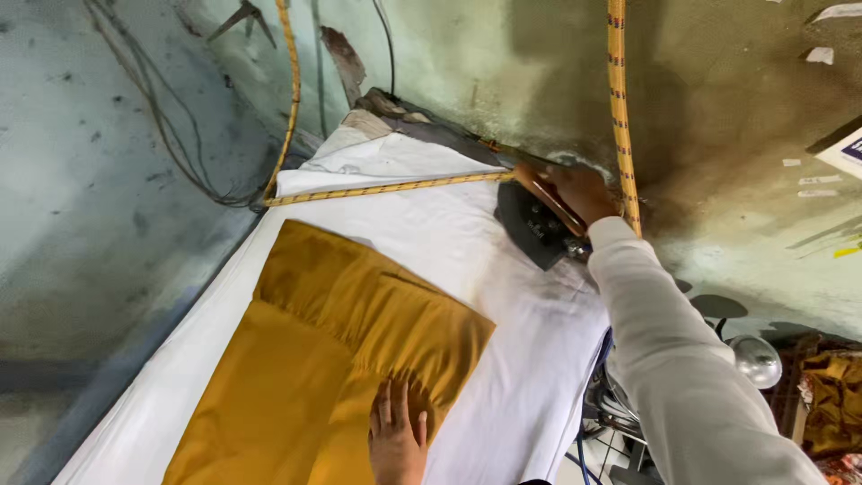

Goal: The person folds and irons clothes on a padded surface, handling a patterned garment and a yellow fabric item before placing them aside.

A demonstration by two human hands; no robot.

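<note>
Mustard-yellow cloth [332, 350], one piece, lies spread flat on the white-covered ironing table [485, 242], gathered into small pleats across its middle. Nearest to me, the left hand [398, 438] rests open and palm down on the lower edge of that cloth, fingers spread toward the pleats, holding nothing. Two hands are in view, both the same person's. Farther off, the right hand [582, 193], at the end of a pale long sleeve [664, 332], is closed around the brown handle of a single dark iron [539, 224]. That iron sits on the bare white sheet near the far right edge of the table, well apart from the yellow cloth and not touching it. One yellow braided cord [618, 99] runs down from above past the right hand, and what looks like the same cord runs across the far end of the table and climbs again at the left. Beyond the table stands a stained, pale green wall [108, 135] with thin dark wires hanging on it. Off the table's right side lie a shiny metal object [756, 359] and more yellowish fabric [831, 400]
</note>
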